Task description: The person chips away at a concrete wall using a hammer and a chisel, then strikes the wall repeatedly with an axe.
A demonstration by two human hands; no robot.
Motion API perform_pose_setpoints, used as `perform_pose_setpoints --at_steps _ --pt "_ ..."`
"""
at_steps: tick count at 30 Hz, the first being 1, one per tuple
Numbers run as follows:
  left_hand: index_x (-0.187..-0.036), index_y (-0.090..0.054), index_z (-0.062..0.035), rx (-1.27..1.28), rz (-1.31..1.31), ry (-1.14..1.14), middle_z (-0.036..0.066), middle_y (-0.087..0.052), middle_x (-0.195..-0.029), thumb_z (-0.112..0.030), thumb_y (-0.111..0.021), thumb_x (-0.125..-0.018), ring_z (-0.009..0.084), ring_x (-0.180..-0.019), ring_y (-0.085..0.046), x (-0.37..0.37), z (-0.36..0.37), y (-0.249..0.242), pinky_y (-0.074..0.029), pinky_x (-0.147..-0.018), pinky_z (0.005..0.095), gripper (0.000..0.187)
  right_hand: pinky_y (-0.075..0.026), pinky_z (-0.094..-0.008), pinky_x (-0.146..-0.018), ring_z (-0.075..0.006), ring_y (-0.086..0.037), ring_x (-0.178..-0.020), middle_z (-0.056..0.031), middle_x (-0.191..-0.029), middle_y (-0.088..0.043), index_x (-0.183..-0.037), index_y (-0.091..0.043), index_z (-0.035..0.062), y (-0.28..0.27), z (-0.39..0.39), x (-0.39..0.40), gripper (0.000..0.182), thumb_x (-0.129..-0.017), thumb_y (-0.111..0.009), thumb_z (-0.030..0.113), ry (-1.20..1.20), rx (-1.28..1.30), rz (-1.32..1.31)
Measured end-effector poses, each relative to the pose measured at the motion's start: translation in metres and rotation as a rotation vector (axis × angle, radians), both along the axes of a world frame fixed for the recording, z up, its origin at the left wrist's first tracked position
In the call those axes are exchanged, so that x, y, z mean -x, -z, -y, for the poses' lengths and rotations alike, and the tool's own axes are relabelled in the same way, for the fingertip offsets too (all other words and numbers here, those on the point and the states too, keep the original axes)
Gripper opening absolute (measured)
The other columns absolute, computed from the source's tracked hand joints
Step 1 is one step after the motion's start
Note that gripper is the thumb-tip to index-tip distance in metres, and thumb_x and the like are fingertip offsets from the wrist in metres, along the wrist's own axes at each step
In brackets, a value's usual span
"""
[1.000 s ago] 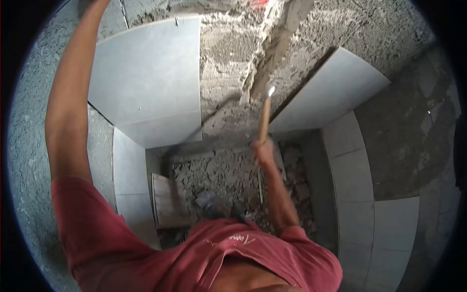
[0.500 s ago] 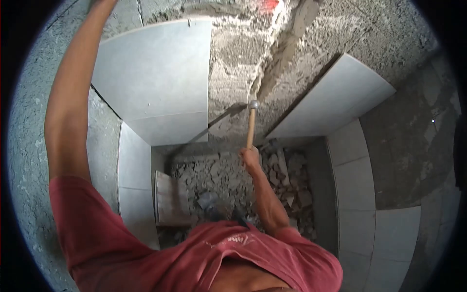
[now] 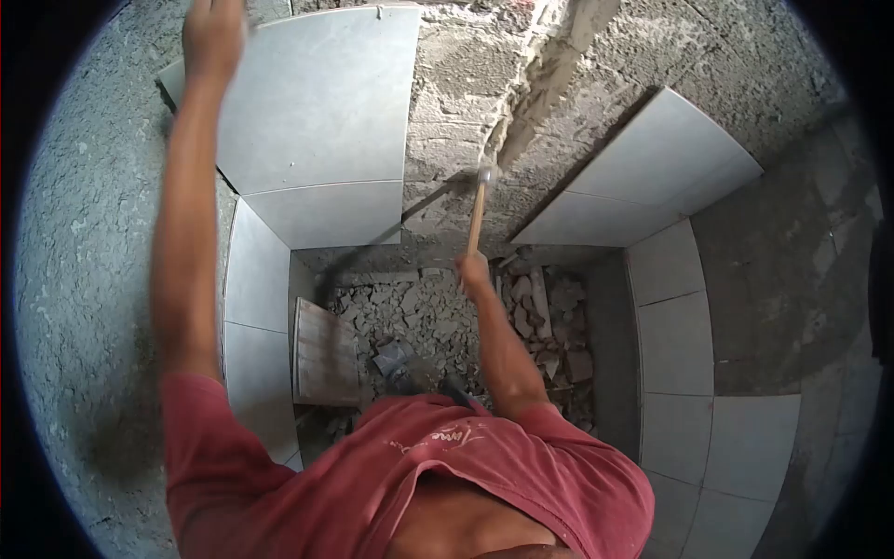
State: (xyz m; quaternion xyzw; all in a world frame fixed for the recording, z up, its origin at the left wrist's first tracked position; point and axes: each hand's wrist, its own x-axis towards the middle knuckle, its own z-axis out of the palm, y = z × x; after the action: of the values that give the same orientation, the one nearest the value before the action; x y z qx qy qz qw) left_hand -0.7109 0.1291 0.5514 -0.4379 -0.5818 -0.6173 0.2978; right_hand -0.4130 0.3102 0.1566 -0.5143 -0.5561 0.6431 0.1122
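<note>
My right hand (image 3: 473, 272) is closed around the wooden handle of a hammer (image 3: 478, 210). The hammer's round metal head is up against the wall, at the lower end of a rough groove (image 3: 531, 102) cut into the bare mortar. High on the left, my left hand (image 3: 214, 42) is raised near the upper edge of a large pale wall tile (image 3: 321, 102). It is slightly blurred; the fingers point upward, look apart and run out of the top of the view. Nothing shows in that hand.
Broken rubble (image 3: 419, 317) covers the floor below. A loose tile (image 3: 326, 359) leans at the left of it. Pale tiles (image 3: 643, 177) stay on the wall to the right of the groove, and more tiles (image 3: 675, 349) line the right side. Rough grey plaster (image 3: 88, 270) is at far left.
My left arm has swung to the right and the hand has come into view. The hammer stays near the groove's lower end. The whole view has shifted slightly.
</note>
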Motion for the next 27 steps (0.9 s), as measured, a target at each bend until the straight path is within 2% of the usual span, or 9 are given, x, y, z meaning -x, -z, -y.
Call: perform_pose_setpoints --at_steps 4,10,14,15,17,18,19,23,27 --pt "-0.113 -0.049 0.0007 0.102 0.264 0.280 0.013 -0.057 -0.106 -0.034 -0.034 -0.094 0.0237 -0.101 -0.056 -0.086 0.062 0.130 -0.042 -0.088 0.0344 0.042 -0.041 -0.0323 -0.056 -0.0170 -0.049 -0.061 -0.0062 -0.069 -0.050 -0.088 -0.052 0.0004 -0.051 -0.003 -0.018 0.017 -0.073 -0.053 0.010 0.079 -0.218 0.069" --pt "-0.099 -0.053 -0.0014 0.462 0.898 0.134 0.004 -0.052 -0.079 -0.033 -0.039 -0.092 0.0124 -0.065 -0.053 -0.187 0.138 0.332 -0.046 -0.059 0.0264 0.035 -0.036 -0.0253 -0.049 -0.0105 -0.044 -0.058 -0.0007 -0.069 -0.045 -0.090 -0.048 0.0016 -0.268 -0.042 -0.034 0.033 -0.069 -0.066 0.019 0.067 -0.860 -0.818" --pt "-0.095 -0.055 -0.0029 0.615 1.207 0.063 0.002 -0.049 -0.072 -0.029 -0.039 -0.092 0.0099 -0.059 -0.048 -0.247 0.186 0.409 -0.042 -0.053 0.0236 0.031 -0.040 -0.0238 -0.046 -0.0125 -0.048 -0.059 -0.0081 -0.074 -0.050 -0.090 -0.050 0.0044 -0.238 -0.093 -0.008 0.036 -0.072 -0.066 0.031 -0.158 -1.168 -1.548" --pt "-0.092 -0.055 -0.0024 0.680 1.272 0.019 0.004 -0.050 -0.072 -0.029 -0.039 -0.091 0.0128 -0.060 -0.050 -0.256 0.192 0.416 -0.043 -0.055 0.0264 0.031 -0.042 -0.0265 -0.047 -0.0142 -0.049 -0.060 -0.0078 -0.077 -0.051 -0.092 -0.051 0.0056 -0.179 -0.087 -0.004 0.043 -0.073 -0.064 0.043 -0.078 -1.101 -1.456" --pt "-0.090 -0.055 -0.0018 0.750 1.343 -0.029 0.005 -0.051 -0.071 -0.028 -0.038 -0.091 0.0157 -0.061 -0.051 -0.274 0.214 0.441 -0.043 -0.057 0.0293 0.032 -0.039 -0.0343 -0.047 -0.0172 -0.050 -0.059 -0.0075 -0.074 -0.052 -0.083 -0.053 0.0047 -0.001 -0.070 -0.014 0.022 -0.079 -0.057 0.026 0.111 -1.090 -0.051" --pt "-0.086 -0.056 -0.0010 0.816 1.135 -0.043 0.008 -0.053 -0.072 -0.030 -0.038 -0.090 0.0197 -0.063 -0.052 -0.276 0.226 0.464 -0.043 -0.060 0.0327 0.034 -0.038 -0.0371 -0.047 -0.0180 -0.049 -0.054 -0.0070 -0.065 -0.049 -0.077 -0.051 0.0049 0.016 -0.041 -0.025 0.011 -0.079 -0.052 0.015 -0.009 -0.105 0.003" --pt "-0.083 -0.056 -0.0002 0.867 0.917 -0.058 0.011 -0.054 -0.073 -0.032 -0.038 -0.090 0.0237 -0.065 -0.053 -0.276 0.235 0.481 -0.042 -0.064 0.0361 0.037 -0.038 -0.0344 -0.044 -0.0165 -0.046 -0.047 -0.0061 -0.060 -0.048 -0.080 -0.052 -0.0006 0.031 -0.036 -0.022 0.013 -0.077 -0.048 0.011 0.049 -0.051 0.024" --pt "-0.080 -0.056 0.0009 0.982 0.956 -0.148 0.017 -0.056 -0.077 -0.035 -0.038 -0.089 0.0293 -0.070 -0.053 -0.282 0.266 0.501 -0.040 -0.070 0.0400 0.041 -0.034 -0.0268 -0.037 -0.0114 -0.043 -0.041 -0.0011 -0.054 -0.044 -0.073 -0.050 0.0045 -0.079 -0.024 -0.026 0.007 -0.072 -0.052 0.011 0.074 -0.353 -0.197" --pt "-0.081 -0.057 0.0004 0.810 1.486 -0.200 0.014 -0.056 -0.075 -0.037 -0.037 -0.089 0.0246 -0.065 -0.052 -0.282 0.269 0.504 -0.041 -0.063 0.0365 0.043 -0.035 -0.0223 -0.042 -0.0100 -0.046 -0.050 -0.0027 -0.064 -0.048 -0.079 -0.051 0.0047 -0.243 -0.032 -0.033 0.023 -0.067 -0.060 0.021 0.010 -0.797 -0.658"
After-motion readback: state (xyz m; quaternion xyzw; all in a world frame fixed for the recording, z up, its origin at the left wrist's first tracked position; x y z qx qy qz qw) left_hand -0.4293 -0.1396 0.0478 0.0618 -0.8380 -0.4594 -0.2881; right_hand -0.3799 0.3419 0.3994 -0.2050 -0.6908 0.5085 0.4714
